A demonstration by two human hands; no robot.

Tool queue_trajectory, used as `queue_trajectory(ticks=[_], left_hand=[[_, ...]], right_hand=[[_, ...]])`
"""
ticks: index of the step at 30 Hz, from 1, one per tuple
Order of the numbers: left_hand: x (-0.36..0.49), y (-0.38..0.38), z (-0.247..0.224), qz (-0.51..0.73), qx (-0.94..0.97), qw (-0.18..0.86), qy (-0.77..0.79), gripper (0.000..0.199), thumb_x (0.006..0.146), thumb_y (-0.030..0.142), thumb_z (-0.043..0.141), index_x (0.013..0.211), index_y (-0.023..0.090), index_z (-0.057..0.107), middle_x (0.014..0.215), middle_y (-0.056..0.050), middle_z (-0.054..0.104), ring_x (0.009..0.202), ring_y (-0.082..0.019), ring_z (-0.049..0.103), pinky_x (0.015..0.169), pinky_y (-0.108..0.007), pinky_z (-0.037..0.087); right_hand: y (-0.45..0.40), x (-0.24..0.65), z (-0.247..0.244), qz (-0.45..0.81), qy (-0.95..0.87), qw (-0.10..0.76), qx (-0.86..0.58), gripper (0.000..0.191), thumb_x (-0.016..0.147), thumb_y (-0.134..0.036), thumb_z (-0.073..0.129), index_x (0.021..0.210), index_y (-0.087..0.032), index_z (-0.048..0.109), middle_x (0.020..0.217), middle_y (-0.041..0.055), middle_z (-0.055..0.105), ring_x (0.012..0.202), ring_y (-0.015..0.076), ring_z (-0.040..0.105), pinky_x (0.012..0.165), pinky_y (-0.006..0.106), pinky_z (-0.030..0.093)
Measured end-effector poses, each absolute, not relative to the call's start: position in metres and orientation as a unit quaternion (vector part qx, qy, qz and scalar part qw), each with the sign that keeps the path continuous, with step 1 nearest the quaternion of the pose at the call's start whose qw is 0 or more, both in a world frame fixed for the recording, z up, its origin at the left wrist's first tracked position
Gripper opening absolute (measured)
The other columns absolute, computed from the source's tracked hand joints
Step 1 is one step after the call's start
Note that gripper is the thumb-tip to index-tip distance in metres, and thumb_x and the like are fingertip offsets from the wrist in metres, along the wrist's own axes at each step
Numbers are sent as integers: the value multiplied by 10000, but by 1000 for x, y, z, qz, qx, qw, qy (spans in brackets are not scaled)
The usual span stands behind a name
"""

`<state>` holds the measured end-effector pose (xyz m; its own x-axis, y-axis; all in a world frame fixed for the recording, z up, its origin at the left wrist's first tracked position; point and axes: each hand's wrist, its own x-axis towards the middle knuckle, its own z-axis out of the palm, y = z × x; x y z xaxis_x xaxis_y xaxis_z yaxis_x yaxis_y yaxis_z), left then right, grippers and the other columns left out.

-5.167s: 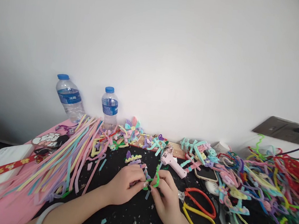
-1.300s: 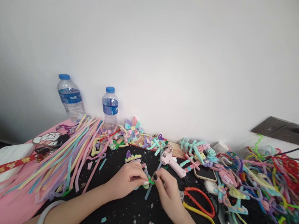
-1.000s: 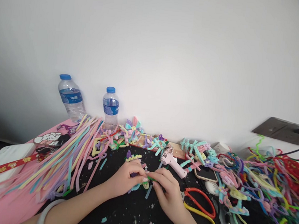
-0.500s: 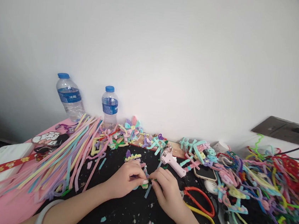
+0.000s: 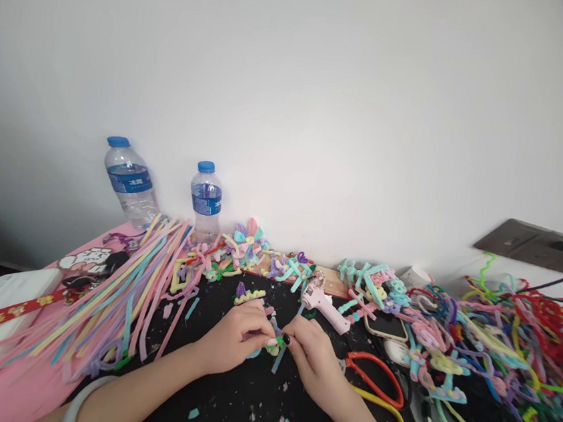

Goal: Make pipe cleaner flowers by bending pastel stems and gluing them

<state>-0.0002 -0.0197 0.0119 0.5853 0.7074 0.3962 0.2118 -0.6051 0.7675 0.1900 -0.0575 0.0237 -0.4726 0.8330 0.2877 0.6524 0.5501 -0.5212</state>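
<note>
Left hand (image 5: 241, 337) and right hand (image 5: 314, 355) both pinch, thumb to finger, and hold a bit of green fuzzy stick (image 5: 280, 340) between them. It is above the black table (image 5: 222, 396), with the left hand at 9 o'clock from it and the right hand between 3 and 4. A few seconds ago, a long green end stuck up over the fingers; now only a short bit shows. The fingertips hid most of it half a second ago, and now they have come a little apart. I think the green is being bent or wound in tight. A pale yellow-green piece (image 5: 272, 350) sits just under the left fingertips; I can't tell if they are joined. The pink glue gun (image 5: 324, 306) lies near 1 o'clock.
</note>
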Motion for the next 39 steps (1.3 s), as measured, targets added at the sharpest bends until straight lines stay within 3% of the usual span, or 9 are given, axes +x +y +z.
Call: queue_trajectory(ticks=[5,12,17,23,32,35,37,39], left_hand=[[-3,-16,14,358,780,417,299,168,802,246,574,669,168,641,644,1,553,668,-132,491,767,-282,411],[-1,-17,14,322,795,437,271,184,809,254,572,661,169,641,607,14,557,680,-132,484,827,-300,381],[-1,-20,14,318,806,420,270,195,811,266,569,659,173,649,601,3,552,678,-140,484,795,-293,388],[1,-23,15,316,833,370,263,217,816,224,550,615,172,612,566,6,512,654,-141,471,718,-275,397],[4,-27,14,337,839,338,260,181,824,194,536,688,186,657,625,-10,613,672,-145,500,773,-303,394],[3,-24,12,343,818,360,287,172,813,213,556,675,181,654,612,-10,592,670,-146,496,722,-285,404],[1,-21,11,352,799,374,312,167,807,225,564,672,175,649,625,-10,573,667,-143,494,687,-272,407],[0,-19,10,362,783,386,327,165,804,235,565,675,171,645,652,-9,559,666,-137,497,677,-265,411]], right_hand=[[-58,194,26,155,-865,264,-397,103,917,-174,399,942,-207,493,837,26,571,752,169,505,685,313,349],[-57,194,22,96,-879,268,-383,132,926,-252,412,892,-205,530,755,18,572,662,158,489,627,297,352],[-60,190,24,100,-884,258,-377,189,939,-266,367,868,-191,526,766,28,589,659,159,501,621,293,366],[-64,184,22,126,-867,250,-413,195,912,-166,355,769,-198,484,699,11,545,648,157,481,634,294,357],[-66,177,15,175,-807,289,-485,302,911,-183,337,611,-204,372,568,-23,439,559,142,423,524,257,324],[-64,181,16,173,-808,313,-468,236,911,-172,337,713,-198,464,654,2,524,612,154,468,568,270,365],[-63,185,18,166,-818,330,-441,174,906,-154,350,925,-198,517,819,39,595,711,171,516,635,292,399],[-62,187,20,152,-833,329,-417,235,902,-143,370,1082,-218,502,917,54,613,771,181,540,671,308,413]])
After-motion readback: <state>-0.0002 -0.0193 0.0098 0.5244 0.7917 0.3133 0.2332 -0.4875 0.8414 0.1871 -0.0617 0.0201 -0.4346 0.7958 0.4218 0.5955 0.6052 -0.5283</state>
